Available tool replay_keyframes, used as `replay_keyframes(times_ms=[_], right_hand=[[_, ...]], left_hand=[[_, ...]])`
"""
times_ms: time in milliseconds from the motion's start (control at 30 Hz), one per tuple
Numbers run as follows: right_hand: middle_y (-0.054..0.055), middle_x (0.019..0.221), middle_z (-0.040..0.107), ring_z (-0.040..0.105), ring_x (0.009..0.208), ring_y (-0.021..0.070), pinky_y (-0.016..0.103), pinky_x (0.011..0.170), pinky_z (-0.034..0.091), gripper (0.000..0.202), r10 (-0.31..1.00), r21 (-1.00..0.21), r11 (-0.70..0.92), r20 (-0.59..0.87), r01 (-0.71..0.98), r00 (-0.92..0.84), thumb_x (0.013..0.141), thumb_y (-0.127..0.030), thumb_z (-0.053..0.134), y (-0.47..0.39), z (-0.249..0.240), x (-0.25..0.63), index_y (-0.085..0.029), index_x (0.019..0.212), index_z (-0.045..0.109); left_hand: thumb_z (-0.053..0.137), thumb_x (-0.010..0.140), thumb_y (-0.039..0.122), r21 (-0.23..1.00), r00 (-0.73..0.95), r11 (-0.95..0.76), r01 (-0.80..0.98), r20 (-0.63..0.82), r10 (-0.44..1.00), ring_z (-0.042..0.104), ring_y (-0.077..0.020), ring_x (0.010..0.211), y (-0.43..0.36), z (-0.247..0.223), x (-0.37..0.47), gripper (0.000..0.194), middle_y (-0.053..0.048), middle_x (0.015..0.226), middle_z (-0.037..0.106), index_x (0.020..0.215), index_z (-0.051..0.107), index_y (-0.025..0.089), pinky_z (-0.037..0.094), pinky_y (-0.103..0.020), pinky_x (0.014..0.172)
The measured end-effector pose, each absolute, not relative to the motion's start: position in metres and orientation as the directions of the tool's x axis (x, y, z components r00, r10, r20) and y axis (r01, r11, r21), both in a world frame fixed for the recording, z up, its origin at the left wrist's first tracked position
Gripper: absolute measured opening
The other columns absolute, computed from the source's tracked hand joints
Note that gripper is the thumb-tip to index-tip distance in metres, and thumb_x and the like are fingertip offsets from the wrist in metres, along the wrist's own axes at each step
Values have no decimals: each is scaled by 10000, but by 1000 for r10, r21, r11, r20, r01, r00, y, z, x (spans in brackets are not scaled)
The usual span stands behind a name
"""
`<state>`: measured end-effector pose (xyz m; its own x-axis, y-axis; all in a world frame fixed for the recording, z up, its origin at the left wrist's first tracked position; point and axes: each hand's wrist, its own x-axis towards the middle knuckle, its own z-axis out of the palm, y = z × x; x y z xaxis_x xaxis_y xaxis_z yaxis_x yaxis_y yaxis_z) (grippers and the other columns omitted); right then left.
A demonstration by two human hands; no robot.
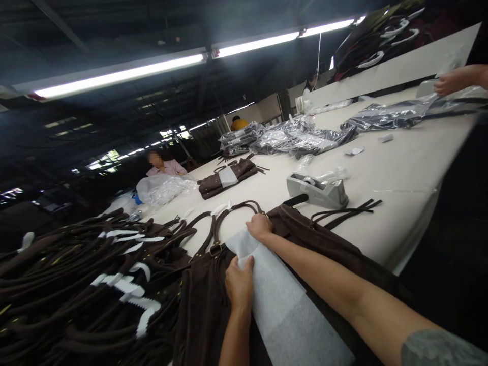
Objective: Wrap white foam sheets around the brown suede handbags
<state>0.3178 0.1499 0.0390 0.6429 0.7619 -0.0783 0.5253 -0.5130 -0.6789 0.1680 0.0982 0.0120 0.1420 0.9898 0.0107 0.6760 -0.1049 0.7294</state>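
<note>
A dark brown handbag (204,290) lies in front of me on the table, its looped handle (218,223) reaching away from me. Across it runs a strip of thin white tissue paper (285,305). My left hand (239,284) pinches the paper's left edge between thumb and fingers. Near the far end of the strip, my right hand (260,227) is closed at the paper's edge beside the base of the handle; its fingertips are partly hidden. Dark straps (348,216) stick out from the bag's right side.
A grey tape dispenser (316,190) stands just beyond the bag. Brown bags (95,284) with white-wrapped handles pile up at left. Further off are a folded brown bag (229,178), plastic-wrapped bags (290,134), a seated person (165,166) and another person's hand (459,79).
</note>
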Motion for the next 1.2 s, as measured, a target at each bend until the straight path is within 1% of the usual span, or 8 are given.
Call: replay_keyframes(times_ms=[167,333,600,767,867,967,1100,1200], right_hand=[[158,1004,712,669,960,246,303,780,487,344,680,-680,-540,-6,496,733,924,-371,452,130,34,325,-161,970,721],[196,999,701,674,940,270,343,795,481,325,635,-632,-576,54,519,771,930,-339,460,120,35,327,-137,994,706],[232,985,690,668,970,276,344,815,471,238,726,-556,-527,99,643,680,907,-261,539,112,35,322,-74,1007,649],[161,1003,704,666,972,281,338,798,458,560,772,-555,-520,20,649,636,755,-445,727,74,41,323,-161,1187,512],[101,1005,704,656,980,265,319,783,435,641,813,-607,-481,-40,632,580,714,-421,748,48,38,324,-223,1250,458],[11,901,696,654,912,205,276,741,410,618,836,-732,-409,-62,545,545,726,-347,717,34,32,330,-249,1272,446],[-19,796,669,623,756,135,224,650,390,442,823,-871,-331,-78,364,562,776,-259,638,36,23,343,-185,1196,524],[-19,743,664,594,666,114,209,578,368,265,832,-902,-302,-91,308,548,772,-254,651,40,19,348,-161,1017,613]], left_hand=[[633,817,323,718,173,-137,682,23,985,649,-278,1023,84,21,172,424,-140,1086,704,1200,608,144,461,-332,852],[634,831,336,724,165,-136,676,31,986,663,-246,969,80,23,171,355,-116,1040,711,1142,610,167,468,-307,820],[652,821,319,643,137,-161,748,88,987,667,-248,923,76,25,170,294,-116,998,696,1044,539,163,469,-310,796],[601,842,383,511,187,-205,835,89,978,659,-328,899,67,30,167,235,-143,898,698,947,562,177,449,-370,749],[549,845,486,433,208,-217,875,68,976,656,-372,815,64,30,163,312,-161,803,691,905,598,183,433,-393,665],[534,844,463,409,274,-282,868,79,958,654,-345,771,61,28,158,272,-133,765,691,813,618,206,420,-370,649],[513,834,374,442,342,-393,807,194,920,641,-285,782,57,34,150,213,-100,804,690,761,628,210,425,-349,706],[480,838,407,481,361,-482,732,327,874,624,-239,864,57,47,152,256,-78,883,680,798,639,209,423,-323,812]])
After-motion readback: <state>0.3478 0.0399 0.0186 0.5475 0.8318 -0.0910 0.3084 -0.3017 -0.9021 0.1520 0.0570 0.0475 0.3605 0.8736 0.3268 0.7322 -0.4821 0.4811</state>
